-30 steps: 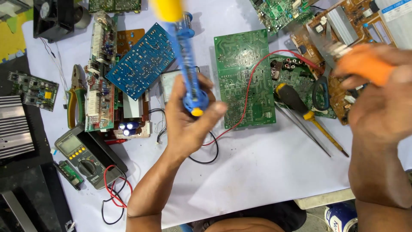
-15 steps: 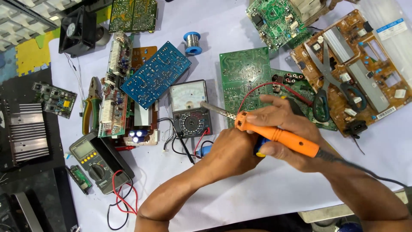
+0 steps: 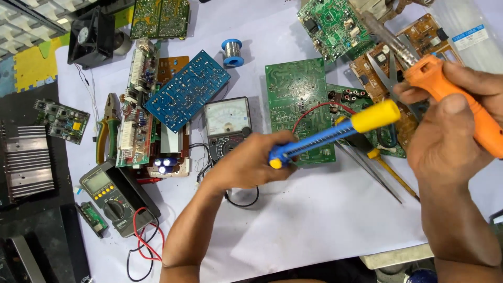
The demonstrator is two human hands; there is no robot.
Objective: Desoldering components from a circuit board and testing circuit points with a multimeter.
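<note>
Left hand: the left hand [image 3: 246, 165] is clenched around the blue barrel of a desoldering pump [image 3: 335, 133], fingers [image 3: 262, 144] wrapped over it near the nozzle end, the yellow plunger cap pointing up and to the right. A fist-like grip like that looks meant to keep the barrel steady.

Right hand: the right hand [image 3: 450, 126] is grasping the orange handle of a soldering iron [image 3: 445, 86], raised close to the camera. The metal shaft runs up and left, away from the body, which I'd judge keeps the hot end clear of both hands.

Where the tools are: both are lifted off the surface [image 3: 314, 225], crossing above the green circuit board [image 3: 298, 107]; neither tip touches it.

Board: lying flat, solder side up, just beyond the left hand, so its joints face the tools. A red wire loops across its right edge.

Meters: an analog meter [image 3: 226, 120] sits just left of the board, and a digital multimeter [image 3: 107, 194] lies nearer the left edge, its red lead trailing.

Solder: the blue spool [image 3: 231, 51] stands behind the board, within reach.

Other boards: a blue circuit board [image 3: 186, 90] rests tilted over a stack of parts; pliers [image 3: 107, 133] lie beside it.

Right side: a yellow-handled screwdriver [image 3: 390, 170] and tweezers lie loose beneath the pump.
</note>
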